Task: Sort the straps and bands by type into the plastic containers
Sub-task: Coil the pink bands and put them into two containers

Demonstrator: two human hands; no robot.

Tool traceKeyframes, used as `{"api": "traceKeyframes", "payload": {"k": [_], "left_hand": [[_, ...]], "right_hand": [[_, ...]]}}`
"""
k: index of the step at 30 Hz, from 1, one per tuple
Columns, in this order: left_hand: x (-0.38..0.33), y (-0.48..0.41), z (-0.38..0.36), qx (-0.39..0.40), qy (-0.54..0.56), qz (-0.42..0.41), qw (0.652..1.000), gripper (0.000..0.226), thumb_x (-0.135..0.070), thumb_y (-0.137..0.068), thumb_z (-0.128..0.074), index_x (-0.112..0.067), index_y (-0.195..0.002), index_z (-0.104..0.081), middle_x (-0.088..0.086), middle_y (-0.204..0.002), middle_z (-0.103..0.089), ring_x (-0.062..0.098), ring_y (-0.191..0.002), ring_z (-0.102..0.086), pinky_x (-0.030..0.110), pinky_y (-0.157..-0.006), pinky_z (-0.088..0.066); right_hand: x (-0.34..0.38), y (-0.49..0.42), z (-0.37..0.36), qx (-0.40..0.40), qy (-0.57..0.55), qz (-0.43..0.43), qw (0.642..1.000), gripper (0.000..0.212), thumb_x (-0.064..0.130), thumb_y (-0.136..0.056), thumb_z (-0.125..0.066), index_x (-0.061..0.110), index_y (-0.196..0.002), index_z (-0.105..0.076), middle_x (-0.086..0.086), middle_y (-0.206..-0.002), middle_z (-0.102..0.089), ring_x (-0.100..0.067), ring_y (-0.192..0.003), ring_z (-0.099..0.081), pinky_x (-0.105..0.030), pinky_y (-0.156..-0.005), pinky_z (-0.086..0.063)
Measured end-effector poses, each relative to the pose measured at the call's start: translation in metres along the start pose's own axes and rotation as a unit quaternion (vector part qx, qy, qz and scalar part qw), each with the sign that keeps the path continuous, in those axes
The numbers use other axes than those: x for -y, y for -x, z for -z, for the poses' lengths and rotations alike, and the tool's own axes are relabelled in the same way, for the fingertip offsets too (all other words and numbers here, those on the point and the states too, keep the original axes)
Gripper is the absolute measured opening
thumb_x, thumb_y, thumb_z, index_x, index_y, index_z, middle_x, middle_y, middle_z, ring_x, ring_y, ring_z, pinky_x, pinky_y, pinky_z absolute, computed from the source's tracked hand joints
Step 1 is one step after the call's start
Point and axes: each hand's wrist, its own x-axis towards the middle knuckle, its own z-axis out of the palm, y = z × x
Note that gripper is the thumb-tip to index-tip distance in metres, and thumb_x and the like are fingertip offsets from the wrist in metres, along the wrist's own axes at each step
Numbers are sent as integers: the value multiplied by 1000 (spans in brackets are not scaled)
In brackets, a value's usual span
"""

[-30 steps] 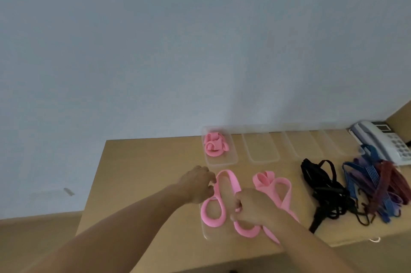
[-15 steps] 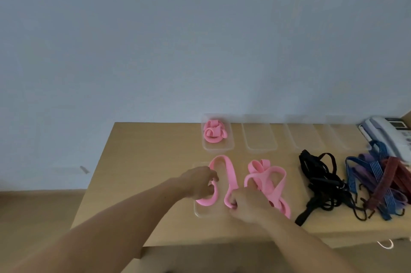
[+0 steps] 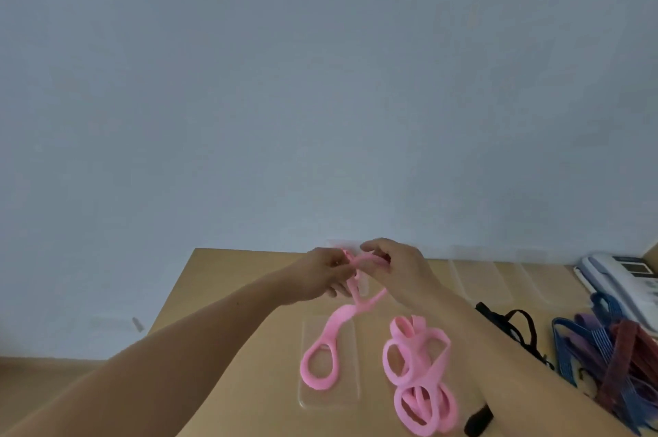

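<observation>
1. The left hand (image 3: 322,274) and the right hand (image 3: 397,269) are raised close together over the far part of the light wooden table (image 3: 220,287). Their fingertips are almost meeting.
2. Both hands pinch the top of one long pink rubbery band (image 3: 336,324), with the fingers of each curled round it. A short stretch of band arches between the two grips.
3. Below the hands the band hangs down twisted and opens into an oval loop. The loop lies over a flat clear plastic container (image 3: 352,397) near the table's front edge. I cannot tell whether it rests on the container or hangs just above it.
4. Just to the right of that container lies a heap of pink bands (image 3: 420,379), looped over one another on the bare wood.
5. The hands cover most of a clear plastic box (image 3: 363,287) at the back of the table. Only a sliver shows between them, and what it holds is hidden.
6. More empty clear plastic containers (image 3: 473,280) stand in a row along the back edge, to the right of the hands.
7. The right forearm crosses in front of a tangle of black straps (image 3: 518,324) and hides its near part. One dark end shows again below the arm at the bottom edge.
8. Further right lies a bundle of blue, purple and maroon elastic cords (image 3: 612,358), touching the black straps.
9. A white desk telephone (image 3: 616,280) sits behind the cords at the far right corner.
10. A pale blue-grey wall (image 3: 320,80) fills the upper part of the view.
</observation>
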Motion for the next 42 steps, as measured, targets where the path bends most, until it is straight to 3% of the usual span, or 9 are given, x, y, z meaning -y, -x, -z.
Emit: {"api": "traceKeyframes", "payload": {"k": [6,9,13,15,22,27,30,33,42], "left_hand": [[-42,10,33,-38,165,-3,985,12,-11,-95,-49,-2,-92,-57,18,-81,-69,33,-76,-70,35,-64,-57],[-52,13,37,-12,190,11,982,15,-16,-92,-47,-3,-96,-54,23,-83,-65,38,-73,-68,40,-65,-57],[-57,15,42,12,229,17,973,21,-16,-98,-44,0,-105,-55,22,-82,-65,41,-74,-67,41,-67,-56],[-59,17,46,14,251,17,968,21,-13,-99,-44,2,-105,-56,19,-80,-65,39,-71,-67,39,-64,-56],[-65,21,54,24,314,51,948,36,-35,-101,-47,-1,-95,-57,15,-76,-65,33,-63,-66,35,-58,-56],[-62,20,57,14,322,20,946,19,-19,-98,-58,-1,-102,-57,14,-82,-67,34,-65,-67,34,-57,-56],[-61,19,57,-7,305,-6,952,14,-13,-94,-64,-4,-100,-56,14,-84,-68,30,-63,-67,34,-59,-58],[-58,18,55,-29,253,-43,966,16,-7,-90,-69,-3,-100,-57,16,-86,-66,29,-66,-66,34,-64,-58],[-55,17,44,-117,158,-95,976,13,-3,-90,-66,1,-100,-59,14,-92,-63,29,-73,-66,46,-76,-60]], "right_hand": [[29,-13,30,-40,-166,-42,984,10,20,-93,-63,23,-92,-72,3,-80,-74,-5,-65,-64,-16,-56,-44],[46,-17,37,-54,-205,-25,977,7,21,-89,-68,24,-89,-75,6,-82,-71,-1,-53,-56,-23,-57,-46],[62,-21,39,-71,-126,38,989,40,23,-88,-67,57,-67,-68,28,-84,-66,10,-68,-56,-17,-67,-43],[62,-23,36,-87,-100,56,990,49,17,-89,-66,61,-67,-64,24,-87,-65,10,-73,-56,-16,-69,-43],[55,-31,23,-137,-49,112,983,21,12,-86,-70,30,-95,-77,17,-91,-60,0,-77,-59,-12,-68,-43],[50,-29,23,-129,-76,103,983,20,15,-84,-74,32,-94,-76,15,-91,-62,0,-74,-59,-13,-66,-44],[55,-25,29,-73,-201,14,977,7,27,-87,-73,25,-93,-74,4,-88,-69,-8,-63,-62,-25,-61,-51],[57,-24,35,-40,-269,-45,961,33,36,-93,-64,5,-86,-72,-11,-81,-71,-22,-60,-65,-33,-58,-53],[59,-20,37,-35,-257,-13,966,7,11,-87,-71,5,-82,-72,-10,-63,-67,-18,-53,-57,-28,-54,-49]]}}
